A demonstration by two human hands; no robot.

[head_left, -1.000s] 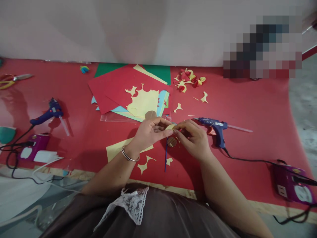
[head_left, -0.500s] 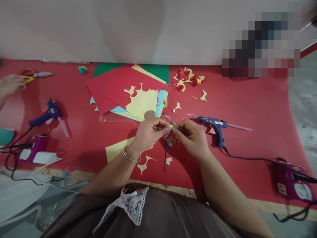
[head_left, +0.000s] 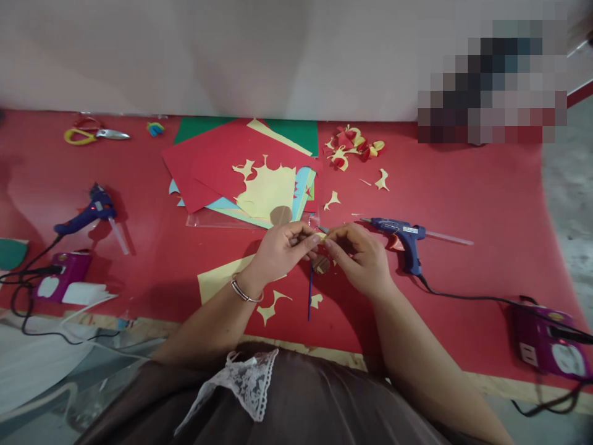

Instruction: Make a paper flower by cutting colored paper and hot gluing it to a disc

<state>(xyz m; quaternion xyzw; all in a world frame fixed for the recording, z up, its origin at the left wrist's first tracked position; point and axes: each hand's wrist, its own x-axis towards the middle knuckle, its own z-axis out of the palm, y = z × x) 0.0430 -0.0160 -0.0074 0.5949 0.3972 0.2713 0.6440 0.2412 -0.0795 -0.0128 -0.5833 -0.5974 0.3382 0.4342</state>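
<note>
Between the fingertips of my left hand (head_left: 287, 247) and my right hand (head_left: 359, 256) is a small yellow paper piece (head_left: 320, 237). Both hands pinch it, one from each side, so most of it is covered. Below them a thin blue stick (head_left: 310, 293) lies upright in view on the red table. Beside its upper part is a brown disc (head_left: 320, 265), partly under my right hand. Another brown disc (head_left: 280, 215) rests at the lower edge of the paper stack, just beyond my left hand. Yellow paper scraps (head_left: 273, 307) lie near my left forearm.
A blue glue gun (head_left: 401, 232) lies right of my right hand, its cord running to a purple power box (head_left: 549, 340). Another glue gun (head_left: 92, 210) and scissors (head_left: 97, 134) are on the left. Coloured paper sheets (head_left: 199, 167) and red-yellow paper pieces (head_left: 349, 148) lie ahead.
Another person's hand at the far left has gone out of view, and the scissors lie farther right on the table. My hands keep pinching the yellow paper piece, nearly still.
</note>
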